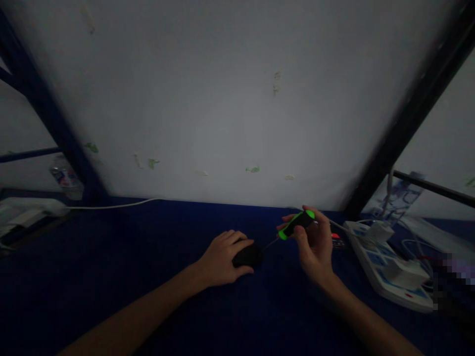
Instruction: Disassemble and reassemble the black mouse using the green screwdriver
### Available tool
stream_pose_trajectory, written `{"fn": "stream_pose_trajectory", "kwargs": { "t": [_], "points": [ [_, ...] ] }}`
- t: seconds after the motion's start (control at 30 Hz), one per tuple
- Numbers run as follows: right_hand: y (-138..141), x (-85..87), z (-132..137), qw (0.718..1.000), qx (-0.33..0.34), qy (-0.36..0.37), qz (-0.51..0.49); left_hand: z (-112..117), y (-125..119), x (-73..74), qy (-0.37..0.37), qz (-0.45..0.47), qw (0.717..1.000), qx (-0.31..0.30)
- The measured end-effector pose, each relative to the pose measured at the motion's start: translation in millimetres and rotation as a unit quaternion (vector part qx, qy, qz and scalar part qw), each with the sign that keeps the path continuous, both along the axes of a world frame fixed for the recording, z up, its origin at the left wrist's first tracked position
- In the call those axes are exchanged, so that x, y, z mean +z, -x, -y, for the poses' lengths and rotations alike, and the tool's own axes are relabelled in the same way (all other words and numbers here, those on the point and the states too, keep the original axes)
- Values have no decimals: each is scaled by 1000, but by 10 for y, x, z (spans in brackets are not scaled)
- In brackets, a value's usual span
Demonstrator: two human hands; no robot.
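My left hand [223, 259] is wrapped round a small, dark, rounded object that looks like a computer mouse [248, 255], which rests on the dark blue surface [178, 316]. Thumb and fingers press on its two sides. In my right hand [315, 244] is a screwdriver [297, 224] with a black and bright green handle. Its thin shaft slants down to the left, and the tip meets or nearly meets the right end of the mouse. Dim light hides the mouse's details and the exact contact.
A white power strip [374, 269] with plugged-in adapters and cables lies at the right, near a dark item with a red patch [335, 237]. Bottles [67, 177] stand behind metal frames. Another white strip [33, 207] and a cable [118, 205] lie left. A wall [222, 99] rises behind.
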State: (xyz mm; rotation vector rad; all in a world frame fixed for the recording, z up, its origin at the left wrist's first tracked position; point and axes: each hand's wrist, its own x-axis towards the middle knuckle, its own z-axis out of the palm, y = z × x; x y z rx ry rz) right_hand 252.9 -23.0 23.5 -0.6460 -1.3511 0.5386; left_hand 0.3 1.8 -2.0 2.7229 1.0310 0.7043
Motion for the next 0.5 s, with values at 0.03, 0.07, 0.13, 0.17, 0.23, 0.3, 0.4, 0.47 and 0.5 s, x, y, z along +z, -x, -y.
{"fn": "stream_pose_trajectory", "kwargs": {
  "t": [0.03, 0.07, 0.13, 0.17, 0.23, 0.3, 0.4, 0.47, 0.5],
  "points": [
    [-1, -5, -4, 1000, -2, -3, 0, -1, -1, 0, 1, -2, 1000, 1],
    [-4, -8, -6, 1000, -3, -5, 1, -1, -2, 0, 1, -3, 1000, 3],
    [-12, -7, -6, 1000, 4, -3, 7, 0, -5, -2, -1, -7, 1000, 3],
    [-16, -5, -3, 1000, 10, -2, 13, 1, -6, -3, -2, -8, 1000, 4],
    [-21, -1, 9, 999, 16, 2, 30, 0, -6, -8, -5, -9, 1000, 3],
    [-19, 4, 29, 999, 12, -1, 47, -2, -5, -14, -9, -5, 1000, 2],
    [-9, 18, 63, 998, 15, -20, 58, -5, -5, -22, -15, 0, 1000, -2],
    [-11, 36, 79, 997, 29, -23, 69, -4, -8, -23, -17, 0, 1000, -4],
    [-17, 47, 83, 996, 33, -22, 78, -4, -10, -23, -19, 0, 1000, -5]
  ]
}}
